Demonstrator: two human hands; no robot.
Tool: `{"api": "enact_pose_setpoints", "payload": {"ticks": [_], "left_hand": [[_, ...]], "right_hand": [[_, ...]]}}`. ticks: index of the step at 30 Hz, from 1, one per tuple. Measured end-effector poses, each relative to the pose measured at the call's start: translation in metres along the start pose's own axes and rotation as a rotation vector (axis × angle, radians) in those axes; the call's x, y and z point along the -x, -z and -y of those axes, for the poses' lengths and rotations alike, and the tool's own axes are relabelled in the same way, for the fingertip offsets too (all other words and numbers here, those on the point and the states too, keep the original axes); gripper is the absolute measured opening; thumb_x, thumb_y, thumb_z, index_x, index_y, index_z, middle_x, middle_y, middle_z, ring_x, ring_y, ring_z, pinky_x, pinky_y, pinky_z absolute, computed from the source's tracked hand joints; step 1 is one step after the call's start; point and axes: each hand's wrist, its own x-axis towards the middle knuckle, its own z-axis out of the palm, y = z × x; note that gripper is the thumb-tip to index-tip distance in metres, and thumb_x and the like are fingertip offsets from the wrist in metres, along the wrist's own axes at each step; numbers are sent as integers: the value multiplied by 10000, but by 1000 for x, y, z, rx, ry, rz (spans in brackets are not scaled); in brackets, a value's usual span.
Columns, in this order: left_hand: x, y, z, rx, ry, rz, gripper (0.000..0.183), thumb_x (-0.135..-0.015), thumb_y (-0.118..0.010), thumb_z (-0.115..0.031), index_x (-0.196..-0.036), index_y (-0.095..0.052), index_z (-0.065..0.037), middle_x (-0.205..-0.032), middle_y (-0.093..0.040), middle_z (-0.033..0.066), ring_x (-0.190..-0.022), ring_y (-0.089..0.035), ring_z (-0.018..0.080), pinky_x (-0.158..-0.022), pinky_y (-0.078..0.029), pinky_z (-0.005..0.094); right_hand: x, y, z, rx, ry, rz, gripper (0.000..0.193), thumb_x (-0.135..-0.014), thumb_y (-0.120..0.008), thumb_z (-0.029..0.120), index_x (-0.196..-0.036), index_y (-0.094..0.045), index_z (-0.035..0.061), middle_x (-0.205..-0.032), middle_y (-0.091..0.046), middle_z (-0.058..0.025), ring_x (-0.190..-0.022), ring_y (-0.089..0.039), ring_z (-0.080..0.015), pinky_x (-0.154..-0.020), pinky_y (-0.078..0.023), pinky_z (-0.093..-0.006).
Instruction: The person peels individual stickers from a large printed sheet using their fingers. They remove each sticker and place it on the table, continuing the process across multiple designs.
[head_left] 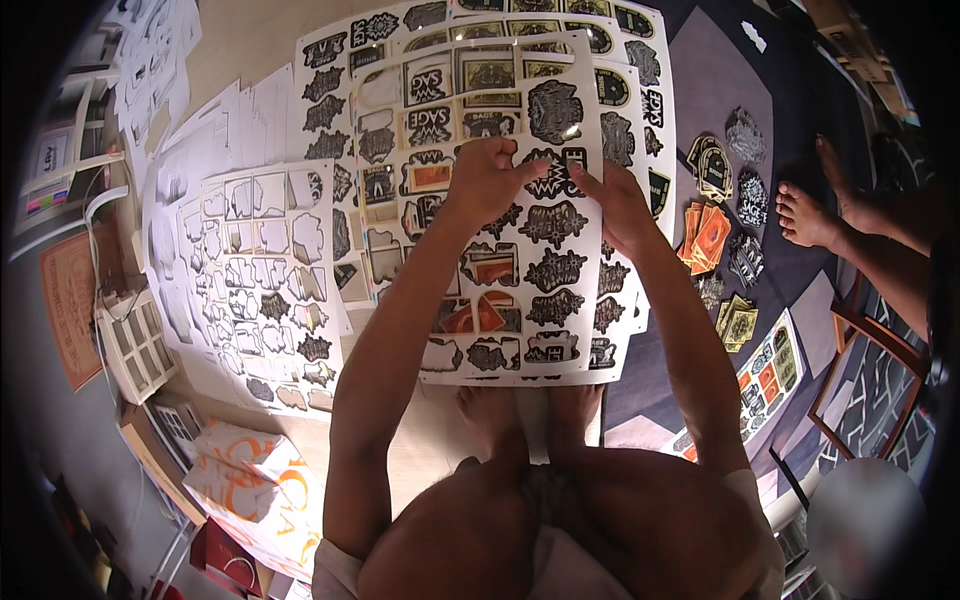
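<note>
Both my hands are over the top sheet of stickers (412, 165), a white sheet of die-cut black, gold and orange labels. Between my thumbs lies a black-and-white sticker (546, 184) with a jagged outline. My left hand (484, 186) has its fingers curled, with the thumb stretched to the sticker's left side. At the sheet's right edge my right hand (622, 208) is bent, its thumb on the sticker's right side; its other fingers are partly hidden. Some cut-outs in the sheet are vacant, and loose orange labels (470, 317) show in its lower part.
More sticker sheets (640, 60) lie beneath and behind. At left is a pile of used sheets (240, 300). Sorted piles of orange cards (706, 238) and gold labels (737, 322) sit on the dark mat at right, near another person's foot (805, 215). A patterned bag (255, 480) stands lower left.
</note>
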Motion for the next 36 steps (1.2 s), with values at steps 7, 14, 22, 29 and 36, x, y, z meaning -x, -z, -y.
{"api": "enact_pose_setpoints", "payload": {"ticks": [7,14,22,29,36], "left_hand": [[15,-3,-13,270,14,8,260,-888,-774,-137,-970,-599,36,-806,-671,44,-674,-558,75,-595,-461,251],[54,10,-36,643,-14,54,232,-879,-754,-38,-1037,-597,28,-965,-725,93,-828,-670,95,-739,-559,237],[96,28,-64,777,-107,77,266,-855,-759,11,-1071,-607,49,-1019,-728,118,-881,-692,117,-795,-582,248],[123,34,-89,693,-195,34,258,-854,-755,27,-1053,-591,40,-1024,-725,122,-893,-683,111,-801,-577,243],[148,42,-103,689,-202,105,278,-846,-759,36,-1063,-586,34,-1040,-723,125,-914,-678,115,-820,-567,252]], "right_hand": [[18,-3,-1,-325,45,-29,177,-1024,-592,176,-1023,-610,1,-976,-677,-87,-848,-667,-142,-781,-565,-290],[55,-22,20,-470,-14,92,170,-1012,-595,165,-1041,-603,-3,-1019,-675,-102,-942,-672,-187,-883,-555,-357],[90,-41,34,-550,61,254,125,-1015,-573,128,-1048,-625,19,-1056,-693,-96,-969,-678,-182,-896,-553,-370],[110,-51,54,-382,158,234,212,-1036,-548,122,-1175,-628,-16,-1069,-705,-96,-911,-694,-150,-836,-573,-293],[133,-67,61,-480,158,328,295,-1060,-493,165,-1271,-574,-24,-1154,-689,-104,-1021,-678,-156,-919,-553,-321]]}}
